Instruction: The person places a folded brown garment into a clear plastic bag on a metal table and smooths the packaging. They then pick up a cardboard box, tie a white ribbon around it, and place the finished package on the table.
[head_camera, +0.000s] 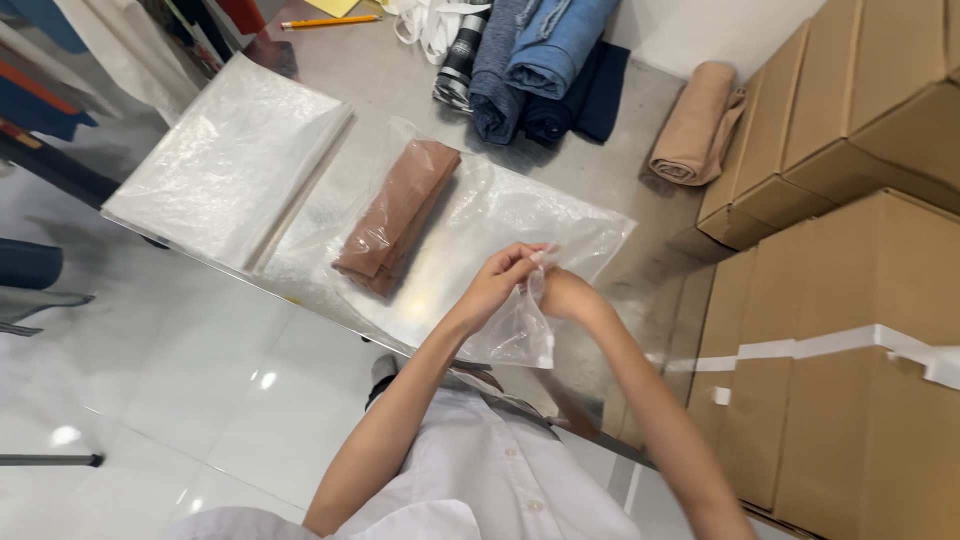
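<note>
Clear plastic everywhere: far left of the grip lies a stack of plastic bags (225, 160), then a folded brown garment (398, 215) sealed inside its own bag. Left hand (497, 283) pinches the edge of a small clear bag (520, 330), right hand (562, 295) pinching it too, fingers closed, bag hanging just below them. Right of the grip, cardboard boxes (860, 330) stand stacked.

Brown folded cloth (397, 217), clear bag (520, 325)
</note>
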